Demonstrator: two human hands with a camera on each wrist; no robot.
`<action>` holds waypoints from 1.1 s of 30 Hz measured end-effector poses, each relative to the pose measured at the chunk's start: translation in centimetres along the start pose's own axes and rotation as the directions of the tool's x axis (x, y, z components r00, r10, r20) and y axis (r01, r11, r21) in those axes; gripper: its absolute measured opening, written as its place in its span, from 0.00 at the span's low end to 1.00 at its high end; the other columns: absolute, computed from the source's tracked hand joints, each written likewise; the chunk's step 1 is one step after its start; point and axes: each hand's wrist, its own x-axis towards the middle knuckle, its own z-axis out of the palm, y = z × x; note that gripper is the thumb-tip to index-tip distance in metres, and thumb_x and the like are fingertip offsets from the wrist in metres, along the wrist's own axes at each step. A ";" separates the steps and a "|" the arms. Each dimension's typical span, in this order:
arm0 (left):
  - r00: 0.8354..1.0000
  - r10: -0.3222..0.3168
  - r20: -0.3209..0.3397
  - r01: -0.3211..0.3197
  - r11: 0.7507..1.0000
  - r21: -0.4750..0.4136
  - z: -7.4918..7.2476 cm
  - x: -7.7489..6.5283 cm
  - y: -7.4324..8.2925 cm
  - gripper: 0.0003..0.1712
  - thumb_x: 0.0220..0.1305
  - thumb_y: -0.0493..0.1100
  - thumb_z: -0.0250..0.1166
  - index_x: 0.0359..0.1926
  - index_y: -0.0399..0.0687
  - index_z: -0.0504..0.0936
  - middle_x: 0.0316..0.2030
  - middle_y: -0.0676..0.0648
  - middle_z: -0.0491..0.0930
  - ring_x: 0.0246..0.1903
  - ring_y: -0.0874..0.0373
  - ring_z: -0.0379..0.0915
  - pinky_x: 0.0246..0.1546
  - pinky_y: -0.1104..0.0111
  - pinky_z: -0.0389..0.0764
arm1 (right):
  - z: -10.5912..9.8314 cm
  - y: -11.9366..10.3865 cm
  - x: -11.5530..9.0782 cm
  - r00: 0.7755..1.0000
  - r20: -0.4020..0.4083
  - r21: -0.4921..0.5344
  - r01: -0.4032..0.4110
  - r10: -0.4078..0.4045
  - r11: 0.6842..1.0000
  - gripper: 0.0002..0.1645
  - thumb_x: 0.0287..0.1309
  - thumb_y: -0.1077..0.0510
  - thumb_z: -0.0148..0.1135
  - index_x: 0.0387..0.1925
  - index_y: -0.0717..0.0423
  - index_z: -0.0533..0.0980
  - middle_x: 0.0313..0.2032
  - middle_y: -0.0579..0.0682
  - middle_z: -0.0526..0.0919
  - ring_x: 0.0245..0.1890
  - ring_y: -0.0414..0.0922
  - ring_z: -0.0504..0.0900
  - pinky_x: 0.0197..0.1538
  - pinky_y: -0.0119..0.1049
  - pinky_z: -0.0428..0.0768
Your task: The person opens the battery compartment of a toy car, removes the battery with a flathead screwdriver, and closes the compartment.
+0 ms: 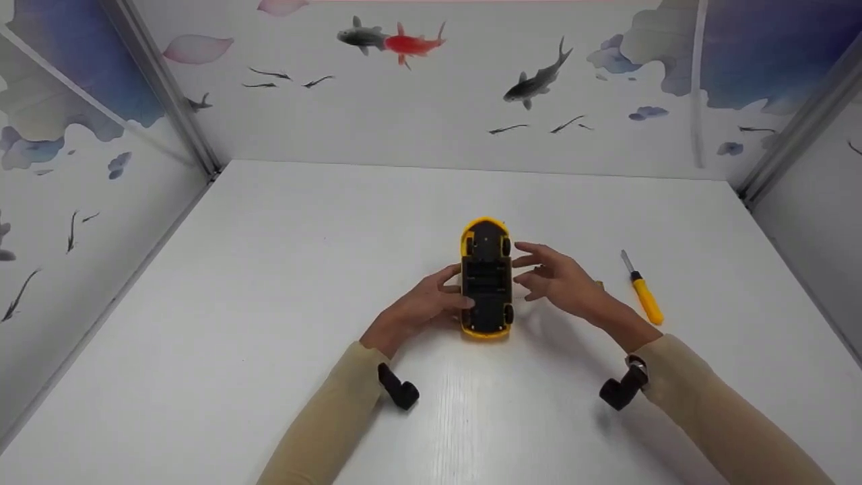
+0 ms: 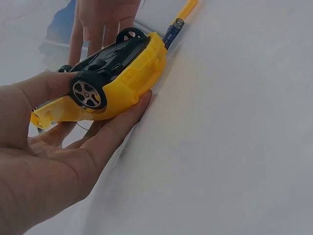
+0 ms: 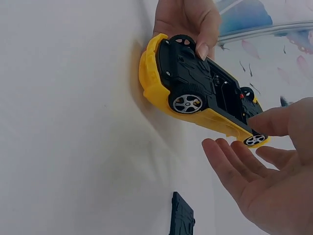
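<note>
A yellow toy car (image 1: 486,289) is turned underside up, showing its black base, wheels and an open battery compartment (image 3: 227,95). My left hand (image 1: 434,303) grips it from the left side, thumb over the base and fingers beneath the yellow body (image 2: 142,73). On the other side, my right hand (image 1: 555,279) is held beside the car with fingers loosely spread and nothing in them. Its thumb and fingertips are close to one wheel (image 3: 255,140) in the right wrist view.
A screwdriver (image 1: 646,300) with a yellow and black handle lies right of my right hand. In the right wrist view a flat black cover (image 3: 182,215) lies on the white table (image 1: 269,323). A small dark blue cylinder (image 2: 173,33) shows beyond the car. Printed panels (image 1: 438,121) enclose the table.
</note>
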 end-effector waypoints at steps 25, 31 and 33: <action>0.998 -0.011 0.058 0.015 0.998 -0.067 -0.3 -0.4 -0.3 0.47 0.63 0.32 0.62 0.79 0.56 0.52 0.65 0.34 0.74 0.60 0.42 0.77 0.63 0.51 0.77 | -5.9 1.2 -1.3 0.999 0.025 -0.295 -0.020 0.028 0.955 0.24 0.68 0.55 0.62 0.62 0.59 0.76 0.61 0.62 0.79 0.58 0.56 0.81 0.57 0.50 0.82; 0.998 -0.012 0.053 0.016 0.997 -0.070 -0.1 -0.4 -0.1 0.47 0.62 0.32 0.62 0.79 0.56 0.54 0.65 0.35 0.75 0.60 0.43 0.78 0.62 0.51 0.77 | -6.0 2.6 0.0 1.000 0.004 -0.346 -0.017 0.019 0.938 0.26 0.65 0.55 0.66 0.62 0.59 0.76 0.62 0.60 0.79 0.63 0.58 0.76 0.65 0.56 0.74; 0.999 -0.014 0.052 0.018 0.998 -0.065 -0.1 -0.4 -0.1 0.46 0.62 0.32 0.62 0.78 0.57 0.55 0.64 0.36 0.76 0.59 0.43 0.78 0.62 0.52 0.77 | -6.0 3.1 0.3 1.000 -0.003 -0.357 -0.018 0.018 0.934 0.27 0.64 0.55 0.67 0.62 0.59 0.75 0.62 0.59 0.78 0.65 0.59 0.74 0.67 0.57 0.71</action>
